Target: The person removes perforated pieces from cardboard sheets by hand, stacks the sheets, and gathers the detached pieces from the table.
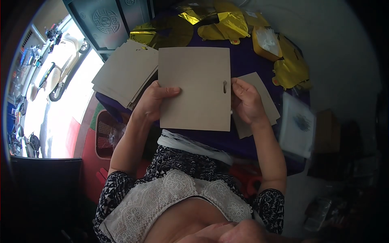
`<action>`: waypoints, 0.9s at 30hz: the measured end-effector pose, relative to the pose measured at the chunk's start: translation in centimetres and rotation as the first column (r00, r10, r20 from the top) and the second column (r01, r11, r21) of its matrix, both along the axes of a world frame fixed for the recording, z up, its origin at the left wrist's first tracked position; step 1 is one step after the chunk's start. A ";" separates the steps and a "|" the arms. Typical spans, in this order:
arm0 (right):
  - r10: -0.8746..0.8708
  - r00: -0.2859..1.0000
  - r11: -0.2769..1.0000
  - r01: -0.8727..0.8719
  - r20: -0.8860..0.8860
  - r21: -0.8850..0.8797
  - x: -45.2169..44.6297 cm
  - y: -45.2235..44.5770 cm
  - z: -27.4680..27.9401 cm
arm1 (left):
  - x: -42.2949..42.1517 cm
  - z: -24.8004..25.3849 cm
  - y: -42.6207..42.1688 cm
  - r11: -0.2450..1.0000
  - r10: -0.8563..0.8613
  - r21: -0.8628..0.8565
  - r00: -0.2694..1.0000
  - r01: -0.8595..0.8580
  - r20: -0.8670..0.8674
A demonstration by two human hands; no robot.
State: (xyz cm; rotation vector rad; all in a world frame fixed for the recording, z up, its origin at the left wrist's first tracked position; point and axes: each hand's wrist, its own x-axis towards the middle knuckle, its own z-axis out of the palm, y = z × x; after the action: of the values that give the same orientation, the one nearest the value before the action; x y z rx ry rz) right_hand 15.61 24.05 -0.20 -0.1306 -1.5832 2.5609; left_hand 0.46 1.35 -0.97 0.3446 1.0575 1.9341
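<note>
Board (194, 97): rectangular, slightly taller than wide, plain greyish-brown face — one upright, keyhole-shaped slot (225, 86) near right edge, about mid-height. Condition: flat. Held raised, broad face toward camera — sides nearly vertical.

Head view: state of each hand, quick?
Left hand: closed, holding the cardboard sheet by its left edge.
Right hand: curled at its right edge; grip cannot be told.
</note>
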 end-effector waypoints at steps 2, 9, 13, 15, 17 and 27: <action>0.023 0.999 0.999 -0.024 -0.024 -0.049 -0.2 0.0 -0.5 | -0.2 0.0 -0.2 1.000 -0.003 0.020 1.000 0.003 0.002; -0.043 0.998 0.980 0.034 -0.038 -0.194 -0.3 -1.5 -0.9 | 0.2 0.5 -0.3 0.999 -0.014 0.039 0.998 0.017 -0.056; -0.009 0.997 0.984 -0.004 -0.072 -0.179 -0.6 -1.8 -1.1 | 0.2 -0.1 -0.5 0.996 -0.004 0.093 0.998 0.010 -0.055; -0.033 0.998 0.987 0.026 -0.047 -0.157 -0.9 -2.0 -1.0 | 0.2 -0.5 -0.3 0.991 0.003 0.131 0.998 0.005 -0.056; -0.080 0.997 0.993 0.081 0.018 -0.090 -1.3 -2.6 -0.5 | 0.0 -0.7 -0.3 0.986 0.023 0.167 0.999 -0.015 -0.041; -0.125 0.980 0.423 0.196 -0.157 0.885 -2.4 -1.7 -1.1 | 0.5 1.3 -1.0 0.975 0.205 0.104 0.975 -0.196 -0.085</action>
State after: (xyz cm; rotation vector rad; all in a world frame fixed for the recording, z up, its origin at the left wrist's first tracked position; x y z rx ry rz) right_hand 13.17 22.31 -1.32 -0.0676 -2.5045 1.2270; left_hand 0.91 0.39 0.29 0.3989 1.0991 2.1722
